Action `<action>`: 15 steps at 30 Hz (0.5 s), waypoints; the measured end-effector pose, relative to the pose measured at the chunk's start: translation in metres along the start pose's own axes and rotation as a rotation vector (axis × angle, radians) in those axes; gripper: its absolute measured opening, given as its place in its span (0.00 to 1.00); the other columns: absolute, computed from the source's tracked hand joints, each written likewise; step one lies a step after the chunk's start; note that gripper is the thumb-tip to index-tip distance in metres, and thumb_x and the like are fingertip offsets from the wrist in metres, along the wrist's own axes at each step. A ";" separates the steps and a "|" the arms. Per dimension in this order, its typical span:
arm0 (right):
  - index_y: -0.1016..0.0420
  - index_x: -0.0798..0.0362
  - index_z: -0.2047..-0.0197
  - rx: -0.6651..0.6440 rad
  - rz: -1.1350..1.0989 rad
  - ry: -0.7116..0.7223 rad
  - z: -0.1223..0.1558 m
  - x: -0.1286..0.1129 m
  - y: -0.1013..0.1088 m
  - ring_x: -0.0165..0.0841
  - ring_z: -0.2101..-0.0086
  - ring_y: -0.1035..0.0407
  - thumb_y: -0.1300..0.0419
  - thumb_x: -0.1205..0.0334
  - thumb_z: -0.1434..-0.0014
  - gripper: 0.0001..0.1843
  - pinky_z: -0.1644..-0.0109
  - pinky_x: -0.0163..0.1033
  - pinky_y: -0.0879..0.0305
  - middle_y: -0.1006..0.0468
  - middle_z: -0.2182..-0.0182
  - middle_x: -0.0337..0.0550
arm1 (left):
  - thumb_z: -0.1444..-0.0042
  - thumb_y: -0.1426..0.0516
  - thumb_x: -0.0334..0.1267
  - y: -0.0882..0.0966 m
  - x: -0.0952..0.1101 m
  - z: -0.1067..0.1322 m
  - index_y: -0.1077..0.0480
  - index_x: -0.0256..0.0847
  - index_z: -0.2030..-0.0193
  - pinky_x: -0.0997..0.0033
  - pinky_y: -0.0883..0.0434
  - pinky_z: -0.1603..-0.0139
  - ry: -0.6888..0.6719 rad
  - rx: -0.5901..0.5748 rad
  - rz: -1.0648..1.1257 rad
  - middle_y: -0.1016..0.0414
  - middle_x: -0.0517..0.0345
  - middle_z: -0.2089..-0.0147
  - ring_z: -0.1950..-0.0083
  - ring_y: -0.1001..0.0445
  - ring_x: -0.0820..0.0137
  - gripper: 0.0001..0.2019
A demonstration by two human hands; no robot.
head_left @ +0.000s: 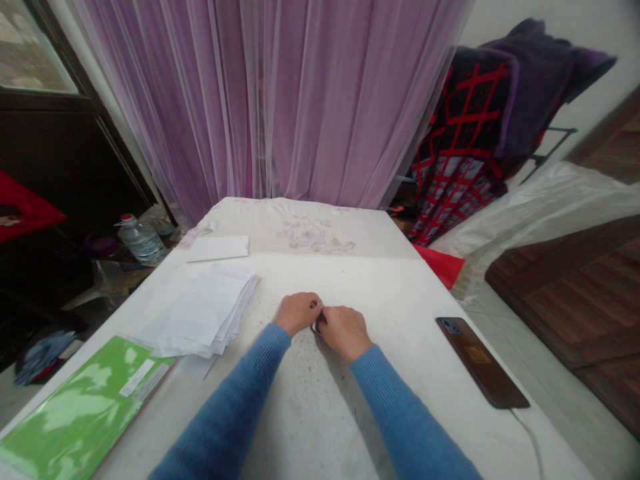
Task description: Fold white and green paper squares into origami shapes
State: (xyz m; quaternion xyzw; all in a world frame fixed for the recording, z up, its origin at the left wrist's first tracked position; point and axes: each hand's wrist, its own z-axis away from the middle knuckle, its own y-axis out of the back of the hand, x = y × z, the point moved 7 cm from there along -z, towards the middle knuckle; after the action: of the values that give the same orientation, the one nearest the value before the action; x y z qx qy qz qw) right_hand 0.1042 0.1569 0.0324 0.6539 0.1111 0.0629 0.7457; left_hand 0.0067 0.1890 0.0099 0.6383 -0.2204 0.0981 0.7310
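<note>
A small pale scrap (317, 326), likely paper, is pinched between the fingertips of the left hand (299, 312) and right hand (344, 331). It rests low against the white table (310, 407) near its middle and is mostly hidden by the fingers.

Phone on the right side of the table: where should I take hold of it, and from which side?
Probably by its two long edges near the middle, fingers coming down from above. The phone lies flat, camera end away, with a cable at its near end, so the ends are poorer grips.
</note>
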 end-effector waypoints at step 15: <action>0.23 0.49 0.61 0.133 -0.225 -0.079 0.014 0.043 0.001 0.32 0.66 0.27 0.53 0.54 0.33 0.18 0.66 0.33 0.45 0.19 0.66 0.42 | 0.39 0.48 0.46 0.010 -0.001 0.005 0.28 0.47 0.47 0.73 0.33 0.55 0.000 0.036 0.056 0.19 0.59 0.54 0.53 0.23 0.68 0.17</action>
State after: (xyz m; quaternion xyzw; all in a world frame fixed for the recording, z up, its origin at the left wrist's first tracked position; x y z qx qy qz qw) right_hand 0.1494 0.1536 0.0315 0.6873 0.1581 -0.0544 0.7069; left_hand 0.0001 0.1859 0.0189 0.6447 -0.2364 0.1227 0.7165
